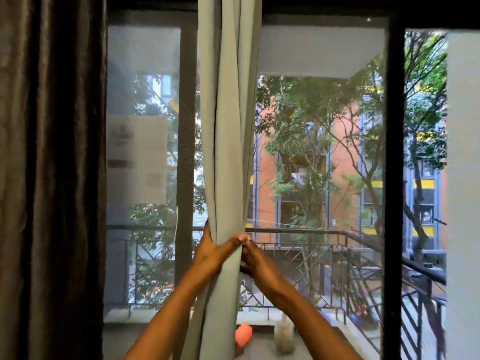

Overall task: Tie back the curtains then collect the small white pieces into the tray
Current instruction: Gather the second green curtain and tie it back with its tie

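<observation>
Left hand (pixel 210 252) wrapped round gathered grey curtain (pixel 226 126), thumb across front, right hand (pixel 255 262) gripping its right edge, dark curtain (pixel 52 178) hanging left.

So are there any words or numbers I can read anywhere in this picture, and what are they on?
No text can be read.
White paper sheet stuck on the window pane, left of the grey-green curtain: dark printed blocks, too blurred to read.
Buildings outside: no signs or numbers to be made out.
Left hand and right hand gripping the curtain: nothing written.
</observation>
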